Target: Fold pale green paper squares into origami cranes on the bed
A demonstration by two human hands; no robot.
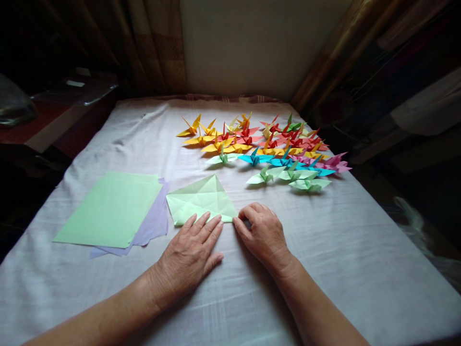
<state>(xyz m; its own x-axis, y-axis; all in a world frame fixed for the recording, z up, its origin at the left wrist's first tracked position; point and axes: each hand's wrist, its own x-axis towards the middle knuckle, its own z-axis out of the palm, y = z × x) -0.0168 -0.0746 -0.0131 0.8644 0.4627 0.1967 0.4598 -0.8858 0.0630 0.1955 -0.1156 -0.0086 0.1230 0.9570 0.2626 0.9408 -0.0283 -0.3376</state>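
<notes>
A creased sheet of light green origami paper lies partly folded on the white cloth, its near edge folded over. My left hand rests flat on that near edge, with its fingers stretched out. At the paper's right corner my right hand pinches with thumb and curled forefinger. Its other fingers are bent and partly hidden behind the hand. Left of the folded paper is a stack of flat green sheets, with purple sheets sticking out from under it.
Many folded paper cranes stand in rows at the back right, among them an orange crane, a blue crane and a pale green crane. The white cloth covers the table. A dark red surface stands at the left.
</notes>
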